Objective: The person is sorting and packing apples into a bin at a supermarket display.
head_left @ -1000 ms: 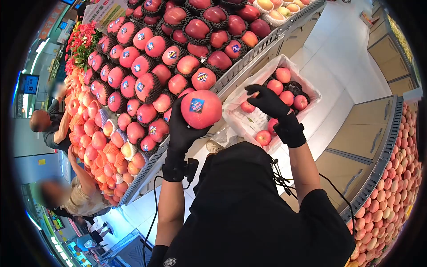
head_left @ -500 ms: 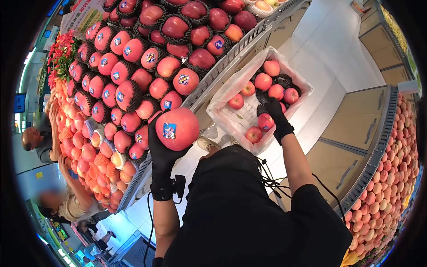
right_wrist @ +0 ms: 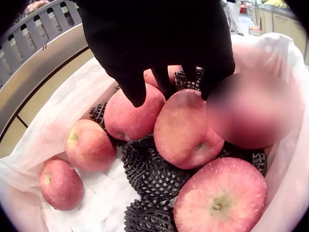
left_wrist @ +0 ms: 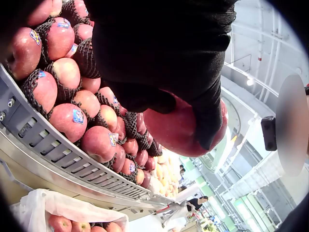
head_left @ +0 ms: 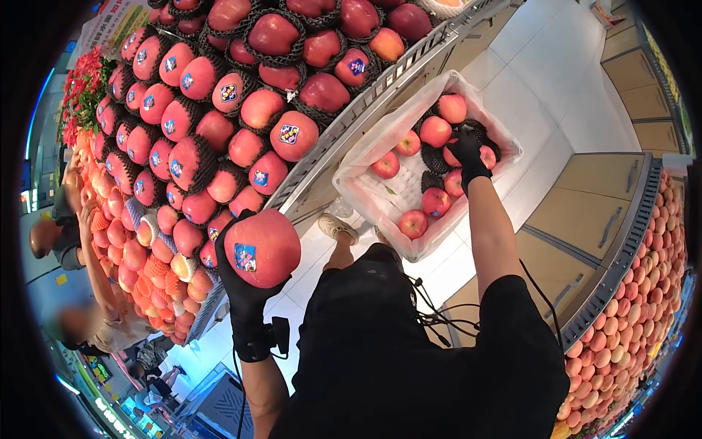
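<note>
My black-gloved left hand (head_left: 243,296) grips a large red apple (head_left: 272,245) with a blue sticker, beside the sloping apple display. Its fingers and thumb curl round the apple (left_wrist: 166,128) in the left wrist view. Down in a crate with a white plastic liner (head_left: 358,192), my gloved right hand (head_left: 472,157) reaches in among loose apples, its fingers spread and pointing down. In the right wrist view its fingertips hang at the far side of an apple (right_wrist: 186,128), near a black foam net (right_wrist: 190,79). More empty black foam nets (right_wrist: 152,166) lie between the apples.
The apple display (head_left: 194,164), mostly fruit in black nets, rises at the left behind a slotted grey rail (head_left: 344,121). Peach-like fruit (head_left: 621,314) fills a stand at the right, above beige cabinets (head_left: 607,179). Cables (head_left: 439,314) hang by my waist. People stand at the far left.
My right hand has moved from above the crate down among its apples, toward the far right corner. My left hand still holds the big apple, now lower and further left in view.
</note>
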Motion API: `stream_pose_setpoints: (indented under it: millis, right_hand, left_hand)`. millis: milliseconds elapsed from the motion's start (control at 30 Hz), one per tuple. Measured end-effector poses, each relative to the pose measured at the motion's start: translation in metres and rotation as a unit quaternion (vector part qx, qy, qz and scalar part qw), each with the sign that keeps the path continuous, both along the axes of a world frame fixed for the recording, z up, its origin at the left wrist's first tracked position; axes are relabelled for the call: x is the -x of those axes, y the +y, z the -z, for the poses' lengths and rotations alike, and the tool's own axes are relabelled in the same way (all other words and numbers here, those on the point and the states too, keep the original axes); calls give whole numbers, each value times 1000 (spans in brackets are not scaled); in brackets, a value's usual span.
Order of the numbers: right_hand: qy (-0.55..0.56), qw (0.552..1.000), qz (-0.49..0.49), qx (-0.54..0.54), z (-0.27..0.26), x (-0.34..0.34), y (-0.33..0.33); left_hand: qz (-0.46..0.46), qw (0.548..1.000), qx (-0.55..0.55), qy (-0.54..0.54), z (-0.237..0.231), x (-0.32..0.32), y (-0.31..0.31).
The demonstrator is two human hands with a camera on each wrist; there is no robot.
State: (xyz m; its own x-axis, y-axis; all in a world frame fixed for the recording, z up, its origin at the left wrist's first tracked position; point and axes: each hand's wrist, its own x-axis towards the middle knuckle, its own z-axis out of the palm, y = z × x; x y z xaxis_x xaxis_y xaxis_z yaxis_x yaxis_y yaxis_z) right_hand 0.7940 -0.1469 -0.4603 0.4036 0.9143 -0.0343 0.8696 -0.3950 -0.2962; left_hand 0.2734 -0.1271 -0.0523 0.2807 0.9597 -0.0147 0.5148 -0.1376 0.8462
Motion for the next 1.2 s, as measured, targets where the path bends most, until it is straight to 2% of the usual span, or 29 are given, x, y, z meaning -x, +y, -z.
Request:
stream_pose_setpoints:
  millis: [67, 167, 233, 300, 367, 467, 500, 633, 733, 767, 867, 900, 933, 1000, 1033, 1133, 1167, 1200]
  right_hand:
    - [10, 1000, -3, 11, 23, -11, 0]
    - [-15, 993, 96, 70, -16, -4, 16]
    - [89, 979, 160, -92, 14, -23, 8]
    - [218, 929, 199, -223, 16, -31, 2]
    - [371, 847, 211, -316, -22, -24, -1]
    - [434, 794, 286, -316, -103, 12, -12]
    - [413, 788, 305, -341, -100, 18, -13]
    - [556, 746, 243, -273, -113, 23, -28]
    - [507, 765, 270, -291, -162, 54, -19]
    - [462, 815, 242, -251, -163, 51, -20]
    - [549, 760, 212, -275, -200, 73, -16]
    - [524, 788, 158, -282, -210, 81, -12]
    - [498, 810, 106, -292, -220, 89, -8]
    - [543, 779, 113, -292, -255, 115, -5]
    - [491, 830, 94, -250, -277, 126, -4]
    - [570, 695, 184, -398, -319, 192, -1]
    - [566, 725, 146, -364, -322, 193, 4]
    - [565, 754, 135, -308, -319, 188, 10]
  left_hand:
    - [2, 1000, 11, -10, -5, -5, 4]
    - [3, 999, -35, 21, 9, 11, 0]
    - [-5, 999, -37, 11, 14, 19, 0]
    - [-22, 999, -29, -4, 20, 26, 1]
    - [-52, 998, -13, -21, 26, 33, 2]
    - [-90, 995, -2, -51, 28, 37, 4]
    - [-92, 995, -4, -39, 27, 38, 7]
    - [-80, 997, -5, -18, 23, 45, 20]
    - [-71, 997, -28, -27, 24, 54, 27]
    - [-72, 996, -40, -30, 26, 56, 29]
    - [-90, 992, 7, -90, 26, 64, 37]
    - [-93, 990, -5, -102, 11, 56, 37]
    - [-82, 989, -32, -116, 16, 63, 42]
    - [-64, 983, -88, -146, 34, 77, 51]
    - [-61, 976, -57, -202, 25, 76, 52]
    - [-73, 984, -59, -152, 2, 84, 58]
    - [-76, 980, -86, -165, 11, 93, 60]
    - [-100, 976, -89, -174, 43, 115, 65]
